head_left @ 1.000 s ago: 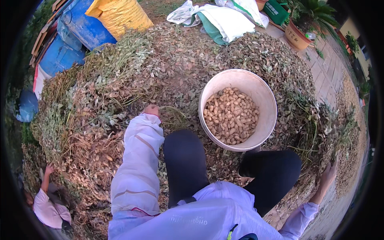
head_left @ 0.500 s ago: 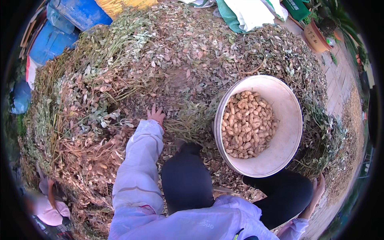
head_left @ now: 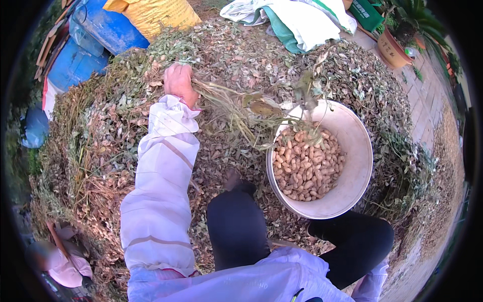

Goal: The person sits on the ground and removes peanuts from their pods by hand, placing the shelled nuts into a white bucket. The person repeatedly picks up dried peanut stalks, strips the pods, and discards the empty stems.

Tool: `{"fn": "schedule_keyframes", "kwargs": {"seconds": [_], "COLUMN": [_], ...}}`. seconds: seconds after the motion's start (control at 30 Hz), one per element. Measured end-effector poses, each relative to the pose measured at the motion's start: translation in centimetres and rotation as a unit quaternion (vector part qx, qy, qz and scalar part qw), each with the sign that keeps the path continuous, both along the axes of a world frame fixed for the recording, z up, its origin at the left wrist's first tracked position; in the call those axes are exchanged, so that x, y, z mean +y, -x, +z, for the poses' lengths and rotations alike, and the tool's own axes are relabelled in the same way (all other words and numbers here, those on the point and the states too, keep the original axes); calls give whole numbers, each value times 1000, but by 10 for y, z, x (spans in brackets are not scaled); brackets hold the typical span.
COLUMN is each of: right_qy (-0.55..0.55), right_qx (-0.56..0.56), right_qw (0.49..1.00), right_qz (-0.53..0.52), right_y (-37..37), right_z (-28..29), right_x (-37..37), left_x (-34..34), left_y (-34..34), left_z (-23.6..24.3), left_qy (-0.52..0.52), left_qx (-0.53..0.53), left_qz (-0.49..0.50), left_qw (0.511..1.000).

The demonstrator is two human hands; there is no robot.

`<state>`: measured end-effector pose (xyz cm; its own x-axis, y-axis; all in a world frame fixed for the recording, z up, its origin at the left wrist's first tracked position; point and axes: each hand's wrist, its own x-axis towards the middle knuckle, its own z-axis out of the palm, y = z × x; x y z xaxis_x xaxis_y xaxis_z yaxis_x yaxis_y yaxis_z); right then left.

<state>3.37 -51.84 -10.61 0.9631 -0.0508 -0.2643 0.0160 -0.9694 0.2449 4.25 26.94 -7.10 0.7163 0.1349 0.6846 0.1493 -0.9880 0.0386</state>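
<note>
My left hand (head_left: 180, 84) is raised over the heap, fingers wrapped round the end of a bunch of peanut plants (head_left: 229, 103). The bunch's stems stretch to the right from my fist, and its leafy tops hang over the rim and mouth of a white bucket (head_left: 352, 146). A pile of unshelled peanuts (head_left: 307, 166) lies inside the bucket, which tilts toward me beside my bent knee. Of my right arm only a bit of sleeve (head_left: 371, 287) shows at the lower edge; the hand itself is hidden.
Dried peanut vines (head_left: 100, 151) spread all round me. Blue barrels (head_left: 108, 25) and a yellow sack (head_left: 161, 17) stand far left. White and green sacks (head_left: 297, 25) and a potted plant (head_left: 393, 50) are at the back right. Another person (head_left: 65, 261) sits at lower left.
My left hand has gone from resting on the heap to holding up a bunch of peanut plants, farther away and slightly left. My right hand has slipped out of sight.
</note>
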Motion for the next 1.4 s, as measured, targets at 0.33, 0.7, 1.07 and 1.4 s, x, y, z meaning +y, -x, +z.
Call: {"fn": "schedule_keyframes", "kwargs": {"seconds": [0.33, 0.7, 1.07, 1.4], "right_qy": [-169, -580, -622, -540], "right_qx": [-31, 68, -47, -213], "right_qw": [978, 758, 656, 703], "right_qz": [114, 293, 425, 411], "right_y": [-49, -20, -10, 23], "right_z": [70, 175, 174, 126], "right_x": [80, 268, 387, 415], "left_x": [59, -121, -220, -222], "left_y": [30, 71, 69, 63], "left_z": [143, 138, 120, 82], "left_qy": [307, 880, 923, 926], "left_qx": [-76, -134, -74, -103], "left_qz": [257, -88, -151, -169], "left_qw": [913, 447, 345, 322]}}
